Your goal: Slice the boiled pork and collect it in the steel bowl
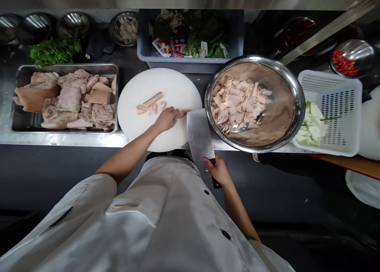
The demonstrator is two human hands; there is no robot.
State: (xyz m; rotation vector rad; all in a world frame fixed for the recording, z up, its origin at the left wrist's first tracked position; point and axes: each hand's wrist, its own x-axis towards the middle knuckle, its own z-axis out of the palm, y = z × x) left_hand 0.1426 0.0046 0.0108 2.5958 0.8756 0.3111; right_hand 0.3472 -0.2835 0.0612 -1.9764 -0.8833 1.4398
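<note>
On the round white cutting board lie a strip and a few small pieces of pale meat. My left hand rests over the board's right half, fingers curled and pressed on a piece of meat. My right hand is closed round the black handle of a cleaver; its broad blade is over the board's right edge, just right of that piece. Touching or close to the blade is a large steel bowl with many cut meat pieces and a partly buried metal utensil.
A metal tray of large meat chunks stands left, leafy greens behind it. At the back is a grey bin of vegetable scraps. A white basket with pale green slices stands right, a bowl of chopped red pieces behind it.
</note>
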